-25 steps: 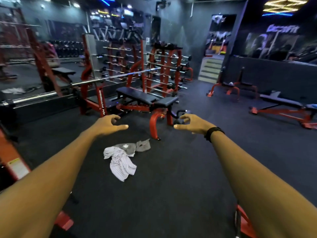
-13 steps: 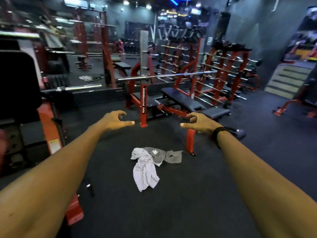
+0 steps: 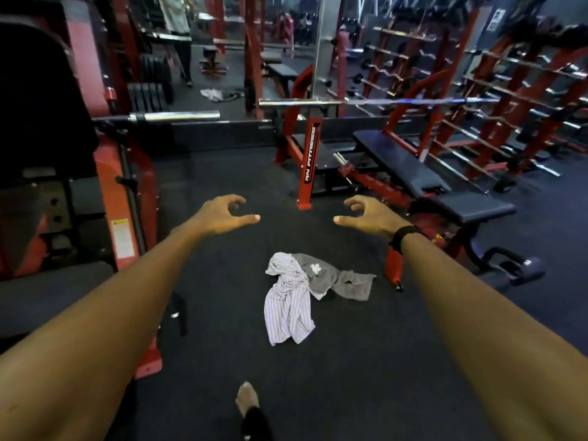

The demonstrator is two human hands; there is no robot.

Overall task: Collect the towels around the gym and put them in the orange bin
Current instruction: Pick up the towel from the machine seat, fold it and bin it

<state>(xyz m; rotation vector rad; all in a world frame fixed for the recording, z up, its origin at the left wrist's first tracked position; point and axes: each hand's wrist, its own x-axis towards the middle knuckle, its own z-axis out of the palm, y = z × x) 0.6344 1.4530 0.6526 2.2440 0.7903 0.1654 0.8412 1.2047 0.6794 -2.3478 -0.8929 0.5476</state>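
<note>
While both arms reach out ahead of me over the dark rubber floor [image 3: 366, 361], neither hand has anything in it: my left hand [image 3: 219, 214] hangs with fingers loosely curled and thumb pointing inward, my right hand [image 3: 369, 214] mirrors it, a black wristband [image 3: 405, 236] on that wrist. Towels lie on the floor between and below my hands, well short of either. Striped white towel [image 3: 288, 305] is bunched and twisted, its long tail running toward me; grey towel [image 3: 337, 278] is spread flatter, tucked partly under the striped one at its left end and trailing right toward the red foot of the weight bench [image 3: 445, 192]. My foot [image 3: 246, 399] shows at the bottom edge, one stride from the pile. Orange bin not in view from here. Step in hand, as I judge it: close in and pick up this pair. Best done by crouching over the overlap, where one grab at the knot of the striped towel should catch the grey corner too; other hand sweeps up the grey tail by the bench foot so nothing drags. Watch the bench leg and the barbell [image 3: 366, 102] above it when bending. Another pale heap [image 3: 213, 93] shows by the far rack, possibly a mirror image of this pile; too blurred to tell. Worth checking afterwards.
</note>
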